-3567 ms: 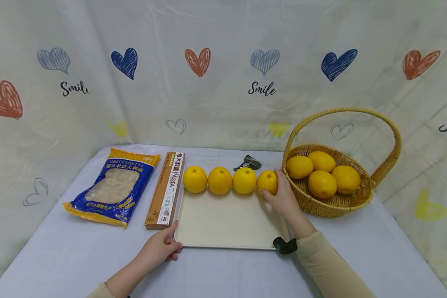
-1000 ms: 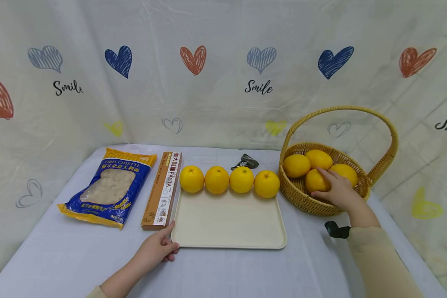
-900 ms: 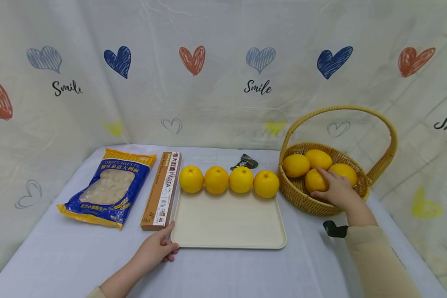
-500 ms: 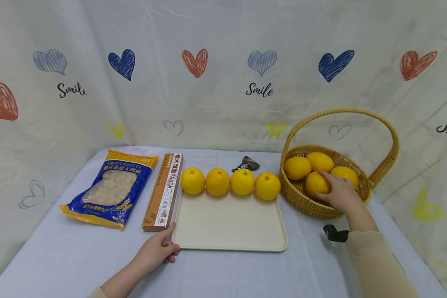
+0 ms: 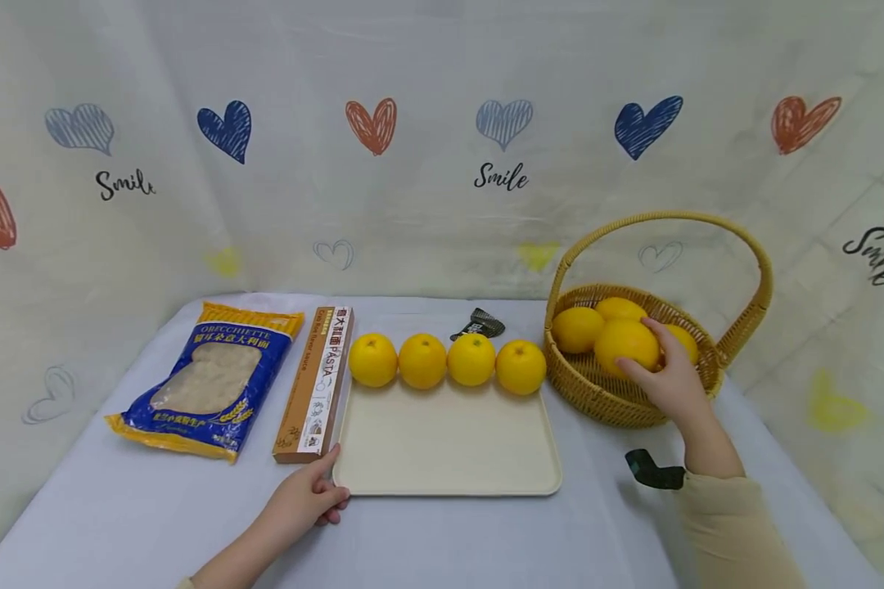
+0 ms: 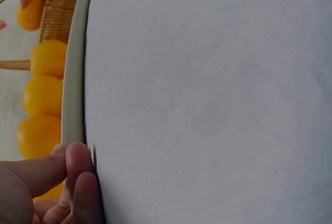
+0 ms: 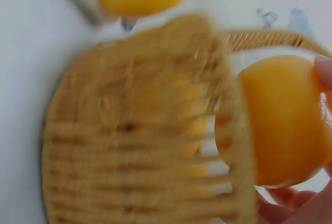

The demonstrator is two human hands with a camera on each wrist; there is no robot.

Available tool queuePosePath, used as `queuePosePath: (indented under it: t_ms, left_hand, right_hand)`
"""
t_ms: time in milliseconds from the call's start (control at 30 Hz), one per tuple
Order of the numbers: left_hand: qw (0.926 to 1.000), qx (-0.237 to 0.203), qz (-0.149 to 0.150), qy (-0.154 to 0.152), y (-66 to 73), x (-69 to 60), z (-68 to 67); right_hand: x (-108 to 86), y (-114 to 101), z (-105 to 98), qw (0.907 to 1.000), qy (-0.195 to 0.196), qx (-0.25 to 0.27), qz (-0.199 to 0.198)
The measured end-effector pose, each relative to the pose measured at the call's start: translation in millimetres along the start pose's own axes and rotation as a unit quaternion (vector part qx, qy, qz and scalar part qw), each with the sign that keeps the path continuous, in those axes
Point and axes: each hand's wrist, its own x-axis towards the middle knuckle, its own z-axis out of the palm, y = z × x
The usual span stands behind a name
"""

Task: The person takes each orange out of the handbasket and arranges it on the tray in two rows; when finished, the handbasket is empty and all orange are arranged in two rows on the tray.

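My right hand (image 5: 674, 372) grips an orange (image 5: 626, 348) between thumb and fingers, raised above the other fruit in the wicker basket (image 5: 611, 409). In the right wrist view that orange (image 7: 285, 120) shows beyond the blurred basket rim. Several more oranges lie in the basket, one of them (image 5: 578, 330) at its left side. At the near left corner of the cream tray (image 5: 445, 446), my left hand (image 5: 305, 499) pinches the rim; the left wrist view shows its fingertips (image 6: 80, 156) against the edge. Several oranges (image 5: 422, 361) stand in a row along the tray's far side.
Left of the tray lie a pasta box (image 5: 313, 384) and a blue-and-yellow bag of orecchiette (image 5: 209, 380). A small dark packet (image 5: 479, 324) sits behind the row. The basket's tall handle (image 5: 663, 217) arches over the fruit. A heart-printed cloth (image 5: 427, 204) hangs behind.
Over the last second my right hand has lifted an orange up from among the others in the basket. Earlier it was at the row's right-end orange. My left hand stays at the tray corner.
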Motion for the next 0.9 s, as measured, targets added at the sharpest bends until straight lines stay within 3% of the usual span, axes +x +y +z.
queuePosePath:
  t_ms: [200,567,900]
  left_hand:
    - [0.9997,-0.012,-0.008,0.018,-5.4,-5.7,-1.8]
    - [0.9998,-0.013,0.013,0.01,-3.6,-3.5,1.9]
    - [0.9997,0.01,0.016,0.013,-2.2,2.6,-0.6]
  right_hand:
    - [7.8,-26,19,0.9981,-0.022,0.05,-0.026]
    - [1.8,-59,49,0.9926,-0.007,0.072,-0.097]
    - [5.9,-79,82,0.9805,-0.053,0.143,-0.124]
